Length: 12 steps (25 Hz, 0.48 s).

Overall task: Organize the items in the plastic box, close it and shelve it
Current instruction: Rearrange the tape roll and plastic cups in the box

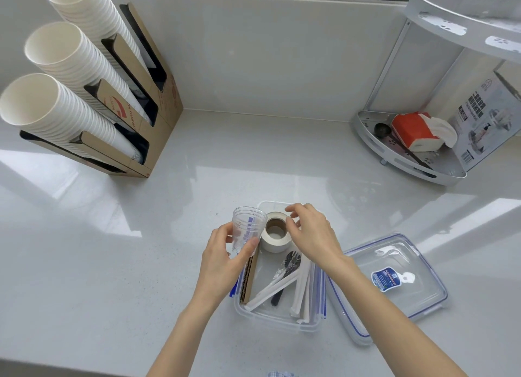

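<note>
A clear plastic box (277,321) sits open on the counter in front of me. Inside lie a white tape roll (275,239), wrapped straws (303,292), a black plastic spoon (289,266) and a brown cardboard piece (251,278) standing along its left wall. My left hand (222,261) holds a stack of clear plastic cups (248,230) tilted over the box's left side. My right hand (313,232) hovers over the tape roll with its fingers apart, fingertips at the roll's far edge. The box's clear lid (394,286) with blue clips lies flat to the right.
A cardboard dispenser (158,117) with three stacks of white paper cups stands at the back left. A white corner shelf rack (408,162) at the back right holds an orange tissue pack (414,134), a black scoop and a printed carton.
</note>
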Available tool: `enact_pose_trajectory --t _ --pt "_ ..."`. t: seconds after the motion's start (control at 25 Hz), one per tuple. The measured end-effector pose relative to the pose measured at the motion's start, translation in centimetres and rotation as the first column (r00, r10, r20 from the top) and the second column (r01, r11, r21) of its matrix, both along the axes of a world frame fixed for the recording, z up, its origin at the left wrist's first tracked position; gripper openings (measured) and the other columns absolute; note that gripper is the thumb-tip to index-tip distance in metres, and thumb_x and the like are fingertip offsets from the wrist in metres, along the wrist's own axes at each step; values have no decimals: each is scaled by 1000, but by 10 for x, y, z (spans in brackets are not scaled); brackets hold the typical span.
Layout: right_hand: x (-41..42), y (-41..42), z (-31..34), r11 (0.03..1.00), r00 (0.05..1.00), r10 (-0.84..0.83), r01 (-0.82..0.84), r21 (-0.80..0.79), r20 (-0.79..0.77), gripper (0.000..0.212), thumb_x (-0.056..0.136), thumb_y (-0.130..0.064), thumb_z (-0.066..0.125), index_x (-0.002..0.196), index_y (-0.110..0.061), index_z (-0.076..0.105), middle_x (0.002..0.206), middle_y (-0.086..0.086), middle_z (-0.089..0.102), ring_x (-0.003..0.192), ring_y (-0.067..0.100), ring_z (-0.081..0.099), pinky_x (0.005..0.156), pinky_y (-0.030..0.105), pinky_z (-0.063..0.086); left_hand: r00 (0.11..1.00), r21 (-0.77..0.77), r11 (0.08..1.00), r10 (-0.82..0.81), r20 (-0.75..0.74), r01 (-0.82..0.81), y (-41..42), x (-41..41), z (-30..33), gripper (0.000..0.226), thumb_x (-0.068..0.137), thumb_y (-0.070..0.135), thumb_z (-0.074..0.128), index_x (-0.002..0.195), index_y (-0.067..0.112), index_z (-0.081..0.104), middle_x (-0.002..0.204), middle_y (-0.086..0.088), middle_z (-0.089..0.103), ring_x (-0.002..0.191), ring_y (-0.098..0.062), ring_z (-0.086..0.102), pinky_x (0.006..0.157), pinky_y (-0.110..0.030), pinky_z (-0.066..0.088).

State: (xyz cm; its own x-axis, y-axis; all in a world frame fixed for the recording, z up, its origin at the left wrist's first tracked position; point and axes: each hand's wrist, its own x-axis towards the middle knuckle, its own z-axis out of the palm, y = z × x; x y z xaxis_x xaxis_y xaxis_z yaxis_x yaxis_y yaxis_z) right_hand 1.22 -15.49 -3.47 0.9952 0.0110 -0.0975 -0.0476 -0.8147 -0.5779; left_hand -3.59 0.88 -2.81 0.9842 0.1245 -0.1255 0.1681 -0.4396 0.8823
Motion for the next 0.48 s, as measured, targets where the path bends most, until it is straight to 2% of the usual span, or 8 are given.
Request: enact_pose_trajectory --t 0.04,0.08,0.12,0.16,0.28,0.36,0.48 --pt "-4 -1 5 994 999 22 -27 104 48 26 91 -25 45 114 -17 55 111 1 57 88 7 59 83 33 47 1000 -1 1000 -2 4 2 -1 0 0 26 81 33 59 103 31 44 105 10 50 90 3 49 64 -8 37" --pt "-8 0 11 976 995 49 -67 205 91 25 90 -25 48 112 -19 57 106 -4 56 79 -1 57 79 22 47 1000 4 1000 -7 11 7 -2 -1 1 26 81 33 59 103 30 46 102 11 50 89 6 48 65 -7 38" --pt "-12 0 16 951 989 81 -115 286 127 23 88 -26 52 110 -20 58 103 -6 55 75 -3 56 72 10 43 1000 22 1000 -18 24 17 -4 -1 1 27 81 33 60 105 28 48 99 12 50 89 7 48 66 -6 39" --pt "-16 1 20 926 981 113 -162 341 160 23 87 -26 55 108 -20 60 102 -7 55 76 -1 56 67 6 40 999 47 998 -34 43 32 -7 -2 0 29 81 33 60 106 24 50 98 12 50 89 3 49 69 -7 38" --pt "-25 0 23 885 963 162 -239 399 217 21 81 -30 58 100 -22 64 97 -6 57 78 11 56 63 5 39 994 85 994 -78 70 72 -16 -3 -2 34 79 35 61 107 17 53 102 5 54 95 -11 50 72 -15 38" --pt "-29 -3 21 882 962 175 -249 401 211 18 79 -30 59 94 -22 66 92 -6 59 76 9 57 63 5 39 994 81 993 -91 65 86 -20 -3 -3 35 79 39 60 106 17 54 102 4 55 95 -12 51 72 -13 39" --pt "-32 -7 17 885 962 190 -255 390 198 14 78 -27 60 86 -18 67 81 -15 56 73 3 56 63 7 40 991 114 987 -122 57 115 -22 -4 -5 37 79 39 60 109 17 55 103 4 55 96 -13 52 71 -12 39"
